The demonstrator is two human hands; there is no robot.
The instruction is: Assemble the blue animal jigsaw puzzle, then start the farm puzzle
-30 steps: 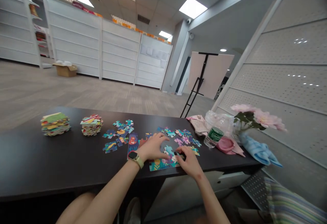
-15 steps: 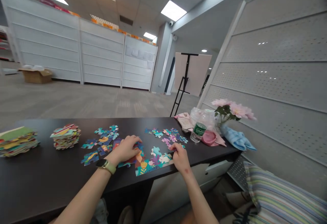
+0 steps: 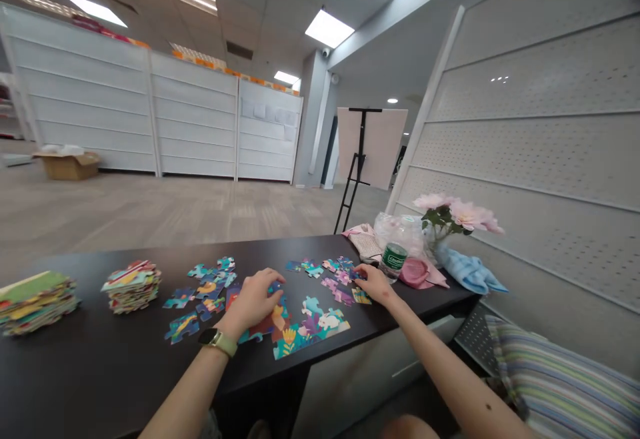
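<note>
Two hands — my left hand (image 3: 256, 300), part-open, over the puzzle (image 3: 311, 329); my right hand (image 3: 374, 283), narrow, at a piece (image 3: 357, 275) — grip unclear.

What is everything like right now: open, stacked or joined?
Puzzle: partly joined
Loose pieces: spread out
Left hand: over the puzzle
Right hand: fingertips at loose pieces
Two stacks: piled up
Bottle: standing
Flowers: in a vase
Blue cloth: crumpled
Cardboard box: open
</note>
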